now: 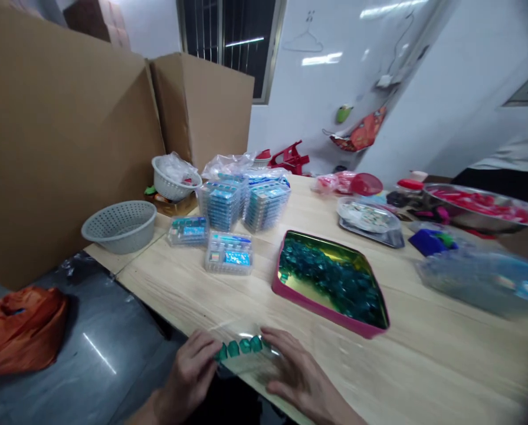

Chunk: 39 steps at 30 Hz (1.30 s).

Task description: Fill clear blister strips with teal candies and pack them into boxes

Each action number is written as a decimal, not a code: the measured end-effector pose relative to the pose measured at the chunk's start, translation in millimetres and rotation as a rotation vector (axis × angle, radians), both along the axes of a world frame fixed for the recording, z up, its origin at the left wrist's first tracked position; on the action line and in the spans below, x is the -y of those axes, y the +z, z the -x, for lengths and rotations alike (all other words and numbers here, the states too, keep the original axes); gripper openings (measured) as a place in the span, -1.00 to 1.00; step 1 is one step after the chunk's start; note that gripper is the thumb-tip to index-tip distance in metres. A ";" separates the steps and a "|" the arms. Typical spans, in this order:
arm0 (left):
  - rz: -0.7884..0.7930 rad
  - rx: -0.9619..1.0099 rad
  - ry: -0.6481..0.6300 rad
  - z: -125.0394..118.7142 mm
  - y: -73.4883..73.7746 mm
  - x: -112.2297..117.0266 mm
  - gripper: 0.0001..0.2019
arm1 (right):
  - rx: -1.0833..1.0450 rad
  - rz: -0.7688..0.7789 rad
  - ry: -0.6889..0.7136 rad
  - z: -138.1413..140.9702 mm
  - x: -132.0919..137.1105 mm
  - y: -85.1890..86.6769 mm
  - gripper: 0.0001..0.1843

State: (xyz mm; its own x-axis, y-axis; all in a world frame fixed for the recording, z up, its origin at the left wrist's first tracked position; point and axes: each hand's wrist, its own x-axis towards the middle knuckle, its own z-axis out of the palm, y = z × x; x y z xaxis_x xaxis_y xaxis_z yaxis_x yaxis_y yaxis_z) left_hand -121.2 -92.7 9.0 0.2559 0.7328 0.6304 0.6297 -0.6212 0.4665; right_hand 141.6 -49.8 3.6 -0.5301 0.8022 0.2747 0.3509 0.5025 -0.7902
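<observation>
A clear plastic tray with a row of several green gem-like pieces is held at the table's front edge. My left hand is closed on the tray's left end, beside the leftmost green piece. At the right end, my right hand has its fingers on the far side and its thumb on the near side of the tray; it is slightly blurred. Just beyond my hands sits a pink-rimmed tin with a gold inside, holding many dark green pieces.
Filled clear boxes stand behind, with stacks of similar boxes farther back. A grey basket is at the left edge. To the right are a steel bowl, a plastic dish and a plastic bag. A person stands far right.
</observation>
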 end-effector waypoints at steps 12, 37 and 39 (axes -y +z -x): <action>0.493 0.475 0.146 33.6 71.9 -157.2 -0.76 | -0.562 0.305 -0.325 58.1 -154.0 48.3 -0.56; 0.291 0.595 0.612 96.5 53.5 -237.9 -0.68 | -0.291 0.166 -0.391 152.7 -252.7 84.7 -0.62; 0.305 0.493 0.706 121.6 61.2 -249.1 -0.69 | -0.180 0.142 -0.386 180.5 -269.1 83.0 -0.75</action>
State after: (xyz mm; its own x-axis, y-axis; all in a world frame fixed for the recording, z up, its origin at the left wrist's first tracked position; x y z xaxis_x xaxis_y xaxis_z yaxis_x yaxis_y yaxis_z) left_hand -242.8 156.4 70.2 -0.5621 0.7696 0.3028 0.5024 0.0269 0.8642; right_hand -38.9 219.2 86.6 -0.1383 0.9683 0.2079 0.3424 0.2438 -0.9074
